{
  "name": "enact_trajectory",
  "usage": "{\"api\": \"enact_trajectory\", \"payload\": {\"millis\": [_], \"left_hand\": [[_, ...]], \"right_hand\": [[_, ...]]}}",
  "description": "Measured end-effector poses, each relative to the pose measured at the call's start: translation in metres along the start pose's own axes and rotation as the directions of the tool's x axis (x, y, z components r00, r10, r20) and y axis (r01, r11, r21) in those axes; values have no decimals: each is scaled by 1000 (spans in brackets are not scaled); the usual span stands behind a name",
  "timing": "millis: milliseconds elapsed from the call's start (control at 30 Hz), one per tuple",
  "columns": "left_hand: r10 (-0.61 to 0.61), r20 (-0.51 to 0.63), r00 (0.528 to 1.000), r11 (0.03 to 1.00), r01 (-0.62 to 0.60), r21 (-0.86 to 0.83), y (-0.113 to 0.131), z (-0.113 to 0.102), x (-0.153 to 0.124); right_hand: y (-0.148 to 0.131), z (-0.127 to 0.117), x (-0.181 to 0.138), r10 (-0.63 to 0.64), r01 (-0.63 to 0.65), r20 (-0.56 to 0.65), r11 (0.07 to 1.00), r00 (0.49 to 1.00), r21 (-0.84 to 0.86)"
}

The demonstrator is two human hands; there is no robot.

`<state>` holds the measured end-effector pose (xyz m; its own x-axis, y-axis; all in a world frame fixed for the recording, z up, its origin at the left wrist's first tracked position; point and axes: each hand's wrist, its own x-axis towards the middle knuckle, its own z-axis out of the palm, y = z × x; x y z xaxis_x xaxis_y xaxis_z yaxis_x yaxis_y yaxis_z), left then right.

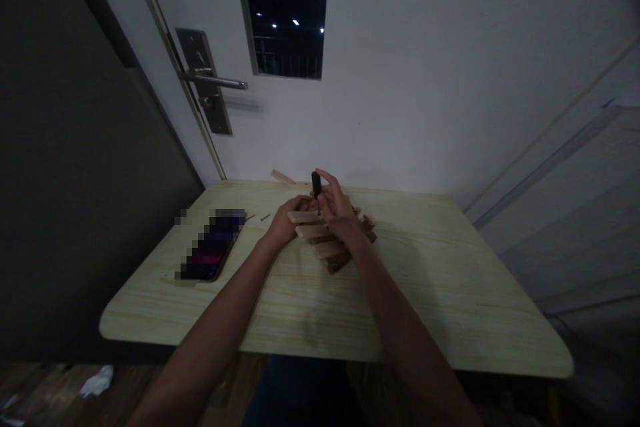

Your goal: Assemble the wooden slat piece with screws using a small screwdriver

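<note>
A small slatted wooden piece [325,248], made of several pale strips across darker ones, rests on the table in front of me. My right hand [337,203] is closed around a screwdriver [316,184] with a black handle, held upright over the far part of the slats. Its tip is too small and dim to make out clearly. At the far left end of the slats, my left hand [290,219] has its fingers curled against the wood, steadying it. Part of the wooden piece is hidden behind my right hand and wrist.
A phone [215,243], partly blurred, lies on the left of the table [450,293]. Beside it are small screws [265,217]. A loose wooden strip [283,177] lies at the back edge, against a white door [400,80] with a metal handle [215,80].
</note>
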<state>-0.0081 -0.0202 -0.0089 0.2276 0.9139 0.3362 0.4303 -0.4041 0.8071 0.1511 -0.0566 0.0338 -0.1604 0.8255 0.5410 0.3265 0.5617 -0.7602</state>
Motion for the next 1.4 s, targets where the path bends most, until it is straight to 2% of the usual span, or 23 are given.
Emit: {"api": "enact_trajectory", "payload": {"millis": [267,500,767,967,1167,1267,1400], "left_hand": [[16,21,1000,1000,-16,18,5,-2,-2],[21,25,999,1000,-21,0,3,-1,-2],[-2,20,1000,999,1,36,6,-1,-2],[23,25,999,999,-24,39,6,-2,-3],[23,17,1000,999,-24,33,2,-2,-2],[37,20,999,999,-38,38,1,-2,-2],[32,24,999,999,-33,30,2,-2,-2]], "right_hand": [[4,1,2,1,-1,-49,1000,999,-9],[3,0,1,-28,23,-58,996,998,-87],[6,4,2,38,-35,-28,996,999,87],[9,4,2,48,-47,-35,998,998,35],[3,3,0,13,-12,-8,996,1000,92],[5,4,1,9,-6,-30,995,1000,99],[10,4,2,-8,10,-69,1000,998,24]]}}
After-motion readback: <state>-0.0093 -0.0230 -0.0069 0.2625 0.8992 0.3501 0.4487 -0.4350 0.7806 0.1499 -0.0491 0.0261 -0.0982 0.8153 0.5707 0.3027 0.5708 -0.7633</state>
